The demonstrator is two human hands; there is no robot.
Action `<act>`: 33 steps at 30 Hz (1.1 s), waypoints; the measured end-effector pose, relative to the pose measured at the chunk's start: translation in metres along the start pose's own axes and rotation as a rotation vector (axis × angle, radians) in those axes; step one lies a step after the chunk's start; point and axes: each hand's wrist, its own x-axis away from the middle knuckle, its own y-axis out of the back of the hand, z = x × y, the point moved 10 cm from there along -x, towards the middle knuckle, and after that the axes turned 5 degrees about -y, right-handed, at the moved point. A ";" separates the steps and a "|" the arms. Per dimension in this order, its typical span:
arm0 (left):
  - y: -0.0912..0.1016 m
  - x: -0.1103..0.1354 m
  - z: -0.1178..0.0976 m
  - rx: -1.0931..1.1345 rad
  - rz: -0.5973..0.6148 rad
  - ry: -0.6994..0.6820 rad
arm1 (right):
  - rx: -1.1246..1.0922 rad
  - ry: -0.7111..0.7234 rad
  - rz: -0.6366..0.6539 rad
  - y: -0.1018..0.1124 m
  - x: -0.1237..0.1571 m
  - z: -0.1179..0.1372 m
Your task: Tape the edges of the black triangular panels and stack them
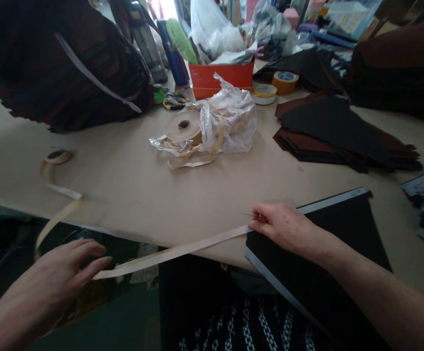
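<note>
My right hand (281,226) pinches one end of a long beige tape strip (182,249) at the corner of a black triangular fabric piece (329,253) with a pale grey taped edge. The strip runs left across the table's front edge to my left hand (56,278), whose fingers are stretched out over it below the table edge. Whether the left hand grips the strip is unclear. Beyond the left hand the strip loops up to a small tape roll (58,156) on the table.
A roll of beige tape (183,127) lies beside a crumpled plastic bag (230,117) mid-table. Stacked dark fabric triangles (343,131) lie at right. An orange box (221,78), tape rolls (285,82), scissors (173,101) and a dark bag (61,63) sit behind.
</note>
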 end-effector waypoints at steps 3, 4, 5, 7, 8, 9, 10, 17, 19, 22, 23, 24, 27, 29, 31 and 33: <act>0.022 -0.011 -0.072 -0.054 -0.117 -0.172 | -0.175 0.070 0.021 0.008 0.011 0.006; 0.025 -0.013 -0.099 -0.030 -0.169 -0.240 | -0.205 0.085 0.012 0.012 0.015 0.007; 0.024 -0.016 -0.128 0.024 -0.193 -0.320 | -0.227 0.091 0.007 0.014 0.019 0.007; 0.012 -0.020 -0.184 0.138 -0.174 -0.474 | -0.273 0.087 0.001 0.016 0.025 0.006; 0.006 -0.022 -0.210 0.166 -0.166 -0.542 | -0.298 0.085 -0.016 0.018 0.027 0.005; -0.001 -0.025 -0.231 0.167 -0.154 -0.580 | -0.325 0.082 -0.040 0.020 0.029 0.003; -0.011 -0.028 -0.249 0.124 -0.117 -0.592 | -0.359 0.071 -0.058 0.020 0.031 0.001; -0.025 -0.042 -0.285 -0.022 -0.076 -0.506 | -0.707 -0.152 0.079 -0.023 0.032 -0.012; -0.024 -0.043 -0.284 -0.036 -0.076 -0.497 | -0.734 -0.191 0.087 -0.033 0.031 -0.012; -0.025 -0.047 -0.284 -0.055 -0.075 -0.491 | -0.662 -0.162 0.067 -0.038 0.029 -0.009; -0.025 -0.048 -0.285 -0.061 -0.075 -0.493 | -0.626 -0.146 0.053 -0.037 0.029 -0.008; -0.025 -0.049 -0.285 -0.066 -0.074 -0.497 | -0.590 -0.132 0.039 -0.036 0.029 -0.007; -0.027 -0.052 -0.288 -0.076 -0.075 -0.519 | -0.495 -0.108 0.003 -0.032 0.030 -0.005; -0.028 -0.053 -0.289 -0.079 -0.078 -0.527 | -0.456 -0.109 -0.010 -0.031 0.029 -0.004; -0.028 -0.055 -0.288 -0.078 -0.086 -0.530 | -0.434 -0.112 -0.016 -0.031 0.029 -0.002; -0.029 -0.056 -0.287 -0.072 -0.092 -0.529 | -0.407 -0.103 -0.026 -0.030 0.028 0.000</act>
